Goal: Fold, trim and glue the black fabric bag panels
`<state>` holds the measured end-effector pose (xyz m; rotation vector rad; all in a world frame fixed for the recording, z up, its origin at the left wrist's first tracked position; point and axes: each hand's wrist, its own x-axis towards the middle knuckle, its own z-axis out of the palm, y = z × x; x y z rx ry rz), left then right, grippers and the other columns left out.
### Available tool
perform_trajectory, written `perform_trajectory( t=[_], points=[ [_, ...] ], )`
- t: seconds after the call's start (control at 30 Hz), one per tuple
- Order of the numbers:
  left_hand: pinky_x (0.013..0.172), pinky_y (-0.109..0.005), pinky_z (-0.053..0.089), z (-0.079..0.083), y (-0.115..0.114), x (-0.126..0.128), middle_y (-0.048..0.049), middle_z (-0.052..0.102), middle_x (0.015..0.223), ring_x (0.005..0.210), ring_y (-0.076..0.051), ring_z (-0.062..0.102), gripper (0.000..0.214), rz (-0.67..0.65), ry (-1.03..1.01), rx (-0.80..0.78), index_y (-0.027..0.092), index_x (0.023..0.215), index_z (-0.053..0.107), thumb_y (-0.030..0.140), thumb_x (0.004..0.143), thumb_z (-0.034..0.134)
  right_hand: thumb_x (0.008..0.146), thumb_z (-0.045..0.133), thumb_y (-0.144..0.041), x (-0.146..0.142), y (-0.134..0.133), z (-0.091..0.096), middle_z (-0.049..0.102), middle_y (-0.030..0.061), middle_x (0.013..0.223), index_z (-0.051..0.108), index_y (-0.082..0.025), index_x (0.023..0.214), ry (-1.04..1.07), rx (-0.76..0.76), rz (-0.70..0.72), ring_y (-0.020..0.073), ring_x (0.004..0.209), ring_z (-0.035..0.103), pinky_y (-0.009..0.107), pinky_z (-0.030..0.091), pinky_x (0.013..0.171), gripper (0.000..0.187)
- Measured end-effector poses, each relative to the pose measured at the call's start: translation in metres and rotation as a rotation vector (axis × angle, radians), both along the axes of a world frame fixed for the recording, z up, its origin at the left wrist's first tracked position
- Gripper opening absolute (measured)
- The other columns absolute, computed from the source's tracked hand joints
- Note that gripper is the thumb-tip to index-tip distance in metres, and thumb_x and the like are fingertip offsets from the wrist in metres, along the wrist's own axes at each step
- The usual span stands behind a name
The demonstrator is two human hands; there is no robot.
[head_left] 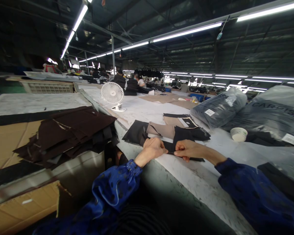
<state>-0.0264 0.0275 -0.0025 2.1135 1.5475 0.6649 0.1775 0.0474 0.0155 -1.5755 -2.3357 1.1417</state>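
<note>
My left hand [152, 148] and my right hand [189, 149] meet at the near edge of a long white cutting table [205, 182]. Both are closed in a pinch on a narrow black fabric strip [195, 159] that lies along the table edge. Just beyond the hands lie cut fabric pieces: a black piece [136, 132], a beige piece [161, 130] and another black piece [189, 133]. Both my arms wear blue patterned sleeves.
A white desk fan [112, 94] stands further up the table. Plastic-wrapped dark bundles [219, 107] and a white cup [238, 134] sit at the right. A heap of dark brown cut pieces [71, 130] lies on cardboard at the left. People work far back.
</note>
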Motion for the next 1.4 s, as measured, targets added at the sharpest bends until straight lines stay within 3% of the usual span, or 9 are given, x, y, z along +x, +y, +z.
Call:
perform_trajectory(
  t=[0.4,0.63,0.8,0.97,1.07,1.13,1.2,1.3,1.4],
  points=[
    [0.077,-0.028,0.045,0.001,0.007,0.003,-0.0016,0.07,0.068,0.079,-0.02,0.066,0.01,-0.005,0.094,-0.021,0.023,0.067,0.072,0.031,0.07,0.068,0.072,0.067,-0.052,-0.017,0.006,-0.001,0.056,-0.0005,0.045,0.049,-0.018,0.06,-0.178,0.067,-0.092,0.0116,0.039,0.054,0.022,0.045,0.036,0.04],
    [0.085,-0.038,0.048,0.007,0.004,0.003,-0.0039,0.07,0.081,0.085,-0.018,0.065,0.026,-0.048,0.11,-0.052,0.014,0.079,0.068,0.04,0.081,0.064,0.074,0.062,-0.033,-0.003,0.002,0.015,0.057,-0.003,0.054,0.05,-0.018,0.076,-0.128,-0.002,0.062,0.0116,0.045,0.055,0.023,0.045,0.044,0.02],
    [0.081,-0.035,0.045,0.007,0.0,0.01,-0.0069,0.073,0.073,0.082,-0.024,0.066,0.01,-0.041,0.034,0.022,0.021,0.065,0.073,0.029,0.069,0.067,0.07,0.06,-0.023,0.007,-0.007,0.035,0.058,-0.001,0.063,0.056,-0.016,0.076,-0.291,0.218,0.125,0.0116,0.056,0.051,0.023,0.037,0.051,0.01],
    [0.078,-0.036,0.047,0.005,0.002,0.031,-0.0105,0.072,0.074,0.084,-0.027,0.066,0.011,-0.102,-0.05,0.022,0.016,0.062,0.072,0.026,0.067,0.069,0.082,0.051,-0.033,0.004,-0.011,0.024,0.054,-0.0009,0.068,0.049,-0.017,0.081,-0.124,0.131,0.218,0.0113,0.06,0.05,0.023,0.039,0.055,0.016],
    [0.071,-0.03,0.05,0.006,0.009,0.027,-0.0057,0.072,0.073,0.078,-0.02,0.066,0.016,-0.202,-0.158,0.018,0.013,0.078,0.072,0.027,0.075,0.065,0.082,0.054,-0.035,0.005,-0.01,0.019,0.051,-0.0013,0.068,0.048,-0.017,0.082,-0.139,0.075,0.194,0.0109,0.059,0.046,0.023,0.038,0.053,0.019],
    [0.072,-0.025,0.05,0.008,0.011,0.015,-0.0036,0.073,0.084,0.08,-0.015,0.066,0.024,-0.229,-0.256,0.051,0.013,0.102,0.069,0.024,0.085,0.056,0.08,0.056,-0.037,0.007,-0.009,0.019,0.05,-0.0017,0.068,0.048,-0.016,0.083,-0.117,0.06,0.196,0.0106,0.059,0.045,0.023,0.038,0.052,0.022],
    [0.08,-0.023,0.048,0.01,0.01,-0.001,-0.0031,0.072,0.099,0.089,-0.013,0.064,0.028,-0.209,-0.333,0.147,0.016,0.114,0.063,0.021,0.088,0.053,0.079,0.058,-0.038,0.008,-0.007,0.019,0.049,-0.0021,0.068,0.048,-0.016,0.082,-0.101,0.056,0.205,0.0104,0.058,0.044,0.023,0.038,0.052,0.025],
    [0.086,-0.03,0.044,0.004,0.001,-0.018,-0.0009,0.07,0.097,0.094,-0.018,0.057,0.016,-0.193,-0.243,0.339,0.022,0.096,0.07,0.025,0.081,0.067,0.077,0.06,-0.041,0.009,-0.004,0.017,0.05,-0.0016,0.068,0.049,-0.016,0.082,-0.083,0.04,0.199,0.0112,0.059,0.047,0.024,0.04,0.052,0.028],
    [0.084,-0.036,0.041,-0.009,-0.009,-0.021,-0.0011,0.068,0.09,0.094,-0.021,0.053,0.015,-0.162,-0.036,0.414,0.024,0.087,0.073,0.032,0.074,0.075,0.076,0.061,-0.043,0.009,-0.002,0.013,0.051,-0.0011,0.069,0.049,-0.016,0.082,-0.081,0.027,0.182,0.0115,0.059,0.048,0.025,0.042,0.052,0.03]
  ],
)
